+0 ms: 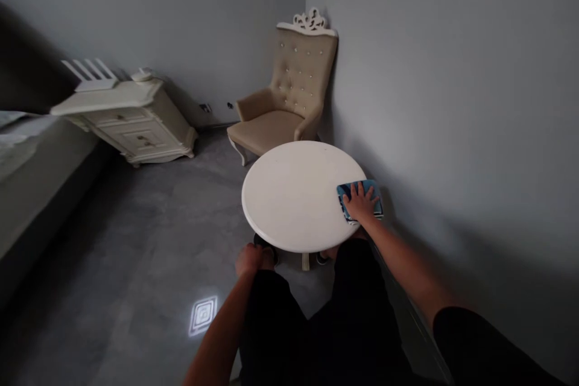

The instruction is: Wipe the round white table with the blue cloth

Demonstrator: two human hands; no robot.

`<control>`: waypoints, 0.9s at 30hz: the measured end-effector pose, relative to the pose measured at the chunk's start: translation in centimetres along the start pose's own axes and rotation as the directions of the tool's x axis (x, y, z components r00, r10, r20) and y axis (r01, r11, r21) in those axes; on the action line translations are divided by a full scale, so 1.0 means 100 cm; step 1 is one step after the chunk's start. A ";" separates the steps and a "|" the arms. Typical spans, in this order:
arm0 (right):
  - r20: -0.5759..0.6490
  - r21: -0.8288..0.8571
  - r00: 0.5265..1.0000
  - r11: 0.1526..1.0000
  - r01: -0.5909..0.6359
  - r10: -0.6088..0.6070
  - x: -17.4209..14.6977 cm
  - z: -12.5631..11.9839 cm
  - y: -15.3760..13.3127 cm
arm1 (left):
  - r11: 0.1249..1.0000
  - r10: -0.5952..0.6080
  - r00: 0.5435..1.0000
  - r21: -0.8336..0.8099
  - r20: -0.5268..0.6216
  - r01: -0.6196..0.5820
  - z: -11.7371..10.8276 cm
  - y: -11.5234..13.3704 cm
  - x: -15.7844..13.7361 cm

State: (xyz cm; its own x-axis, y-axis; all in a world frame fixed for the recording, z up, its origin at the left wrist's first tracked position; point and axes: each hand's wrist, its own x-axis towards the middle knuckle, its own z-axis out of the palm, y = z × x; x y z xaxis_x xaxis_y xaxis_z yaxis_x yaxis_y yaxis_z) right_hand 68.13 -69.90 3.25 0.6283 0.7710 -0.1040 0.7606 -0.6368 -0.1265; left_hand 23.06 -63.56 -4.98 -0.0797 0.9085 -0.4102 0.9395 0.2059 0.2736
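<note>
My right hand (360, 202) lies flat with its fingers spread on a folded blue cloth (373, 189) with dark and white patterning. The cloth is at the right rim of a round white table (294, 193), and part of it sticks out past the edge. On my left knee, just below the near rim, rests my left hand (248, 259). Its fingers are too dark and too much hidden to tell how they are bent, and nothing is seen in it.
Beyond the table stands a beige tufted armchair (266, 128). A white cabinet (136, 126) at the left carries a white router (96, 83) with several antennas. The bed (40, 181) edges the left side, and a grey wall (452, 102) runs close on the right.
</note>
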 end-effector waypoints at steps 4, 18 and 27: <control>-0.003 -0.003 1.000 1.000 0.012 -0.012 -0.001 0.000 -0.001 | 1.000 -0.019 0.997 0.026 0.074 0.017 0.008 -0.004 0.014; -0.013 0.021 1.000 1.000 -0.001 0.001 0.069 -0.008 -0.001 | 0.999 -0.005 0.996 0.051 0.094 0.000 0.015 -0.004 0.017; -0.044 0.045 0.999 0.999 -0.017 0.019 0.181 -0.009 -0.031 | 0.998 -0.040 0.993 0.044 0.111 0.036 0.011 -0.004 0.025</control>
State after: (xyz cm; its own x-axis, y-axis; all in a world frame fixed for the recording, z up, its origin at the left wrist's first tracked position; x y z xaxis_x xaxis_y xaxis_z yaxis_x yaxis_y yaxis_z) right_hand 77.29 -53.96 2.69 0.6493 0.7580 -0.0625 0.7416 -0.6492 -0.1690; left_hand 22.82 -61.80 -7.04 -0.0801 0.8534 -0.5150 0.9498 0.2221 0.2203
